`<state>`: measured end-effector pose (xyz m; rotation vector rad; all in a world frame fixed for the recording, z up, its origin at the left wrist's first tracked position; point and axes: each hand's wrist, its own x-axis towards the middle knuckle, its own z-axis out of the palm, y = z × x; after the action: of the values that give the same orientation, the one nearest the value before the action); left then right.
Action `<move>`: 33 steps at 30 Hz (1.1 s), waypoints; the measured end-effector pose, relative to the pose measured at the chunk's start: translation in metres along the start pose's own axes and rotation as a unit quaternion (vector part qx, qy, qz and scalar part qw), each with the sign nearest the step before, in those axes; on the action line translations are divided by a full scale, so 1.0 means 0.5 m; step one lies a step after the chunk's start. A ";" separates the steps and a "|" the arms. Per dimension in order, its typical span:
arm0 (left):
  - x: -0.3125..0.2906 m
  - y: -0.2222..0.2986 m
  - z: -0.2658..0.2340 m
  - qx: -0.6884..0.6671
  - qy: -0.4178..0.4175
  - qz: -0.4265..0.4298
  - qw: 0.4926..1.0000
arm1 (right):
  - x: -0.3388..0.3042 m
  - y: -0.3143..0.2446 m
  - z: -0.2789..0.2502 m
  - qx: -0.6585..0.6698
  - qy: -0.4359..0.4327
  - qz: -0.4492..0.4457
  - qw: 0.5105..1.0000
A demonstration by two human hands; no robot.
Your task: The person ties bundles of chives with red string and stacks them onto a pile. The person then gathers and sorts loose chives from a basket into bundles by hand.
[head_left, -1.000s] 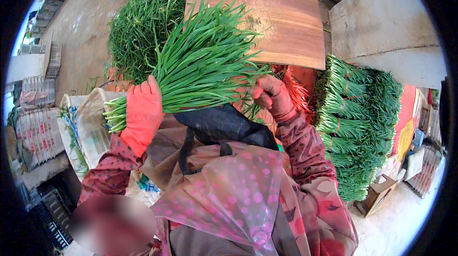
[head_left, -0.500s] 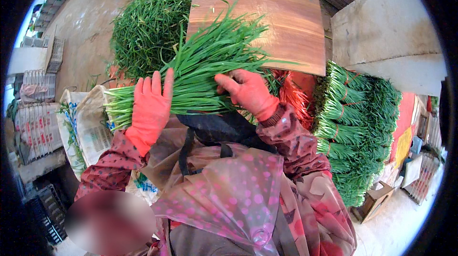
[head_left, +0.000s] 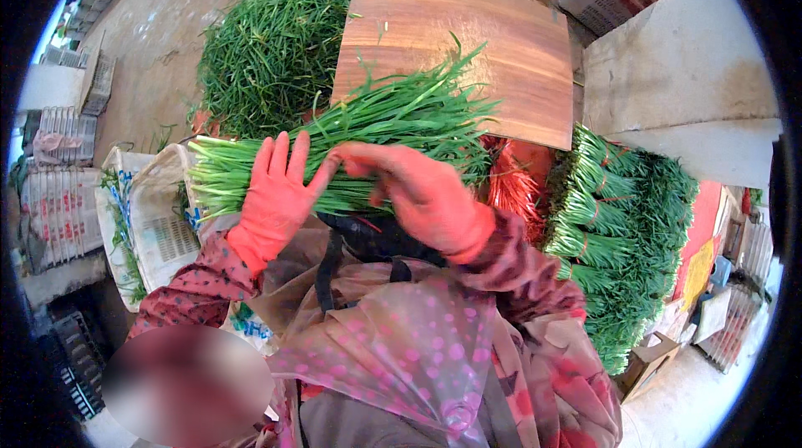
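A thick bunch of garlic chives (head_left: 393, 118) lies crosswise before me, pale stem ends to the left and green leaf tips over the near edge of a wood-grain board (head_left: 468, 39). In a red glove, my left hand (head_left: 274, 202) rests flat on the stems with its fingers stretched and spread. Beside its thumb is my right hand (head_left: 430, 197), also red-gloved, bent over the bunch with its fingers curled together and smeared by motion. What it may pinch is hidden. A thin red strand (head_left: 365, 222) shows beneath it, against dark cloth.
Tied chive bundles (head_left: 618, 239) are stacked at right, beside a tuft of red ties (head_left: 511, 181). A loose green heap (head_left: 271, 47) lies far left. A pale plastic basket (head_left: 163, 214) stands at left, and a large pale panel (head_left: 677, 64) at far right.
My right hand has moved left from the leaves to beside my left thumb. The leaf tips have shifted slightly. My left hand stays on the stems, its fingers now more spread.
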<state>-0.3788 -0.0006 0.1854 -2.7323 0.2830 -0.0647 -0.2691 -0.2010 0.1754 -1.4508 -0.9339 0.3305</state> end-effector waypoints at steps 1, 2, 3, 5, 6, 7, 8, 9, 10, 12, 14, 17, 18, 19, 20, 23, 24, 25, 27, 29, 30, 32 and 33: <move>0.002 0.002 0.005 0.009 -0.011 0.008 1.000 | 0.009 0.019 0.006 0.001 -0.001 -0.001 1.000; 0.003 0.003 0.007 0.017 -0.021 0.015 1.000 | 0.022 0.048 0.010 -0.134 -0.004 0.055 0.989; 0.002 -0.001 0.003 0.021 -0.026 0.014 0.999 | 0.033 0.087 0.018 -0.261 -0.004 0.110 0.959; 0.009 -0.004 -0.006 0.010 0.015 0.053 0.998 | -0.004 0.244 -0.050 -0.269 -0.008 0.227 0.936; 0.011 -0.004 -0.012 0.013 0.012 0.058 0.998 | -0.031 0.281 -0.099 -0.338 -0.096 0.344 0.871; 0.009 -0.004 -0.011 0.011 0.011 0.057 0.998 | -0.047 0.325 -0.135 -0.388 -0.109 0.363 0.840; 0.005 -0.005 -0.010 0.007 0.009 0.054 0.998 | -0.060 0.341 -0.177 -0.378 -0.114 0.344 0.852; 0.000 -0.005 -0.008 0.004 0.005 0.048 0.999 | -0.046 0.329 -0.189 -0.379 -0.120 0.342 0.851; -0.003 -0.006 -0.009 0.003 0.004 0.042 0.999 | -0.018 0.288 -0.204 -0.411 -0.039 0.349 0.841; -0.004 -0.006 -0.011 0.012 -0.011 0.052 0.999 | 0.032 0.205 -0.217 -0.441 0.041 0.348 0.826; 0.002 0.000 -0.014 0.019 -0.002 0.046 0.999 | 0.065 0.134 -0.185 -0.319 0.157 0.172 0.919; 0.005 0.005 -0.013 0.029 0.009 0.042 0.999 | 0.097 0.060 -0.060 -0.255 -0.008 0.266 0.930; 0.007 0.007 -0.013 0.035 0.012 0.042 0.998 | 0.100 0.053 -0.024 -0.282 -0.057 0.271 0.919; 0.011 0.010 -0.015 0.036 0.014 0.044 0.998 | 0.099 0.058 0.008 -0.314 -0.069 0.263 0.910; 0.011 0.013 -0.008 0.039 0.007 0.046 0.998 | 0.093 0.088 0.039 -0.299 -0.043 0.253 0.919; 0.011 0.019 -0.012 0.043 0.003 0.051 0.998 | 0.069 0.150 0.056 -0.297 0.011 0.242 0.923; 0.011 0.018 -0.013 0.043 0.007 0.058 0.997 | 0.063 0.170 0.047 -0.311 0.042 0.242 0.918; 0.012 0.016 -0.012 0.042 0.011 0.059 0.997 | 0.049 0.209 0.018 -0.332 0.058 0.244 0.909; 0.001 0.009 -0.012 0.031 0.003 0.041 0.999 | 0.036 0.235 -0.063 -0.413 -0.035 0.337 0.845; 0.002 0.007 -0.012 0.025 0.005 0.043 0.999 | 0.012 0.248 -0.131 -0.460 -0.087 0.353 0.810; -0.003 0.003 -0.012 0.018 0.004 0.044 0.999 | 0.035 0.178 -0.143 -0.447 -0.082 0.375 0.808; -0.003 0.001 -0.011 0.025 0.005 0.044 0.999 | 0.079 0.103 -0.144 -0.444 -0.087 0.247 0.857; 0.001 -0.001 -0.011 0.032 0.011 0.050 0.998 | 0.096 0.075 -0.138 -0.436 -0.083 0.119 0.888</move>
<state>-0.3785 -0.0024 0.1905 -2.6518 0.4171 -0.0753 -0.1780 -0.2095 0.1667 -2.4101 -1.1062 0.2170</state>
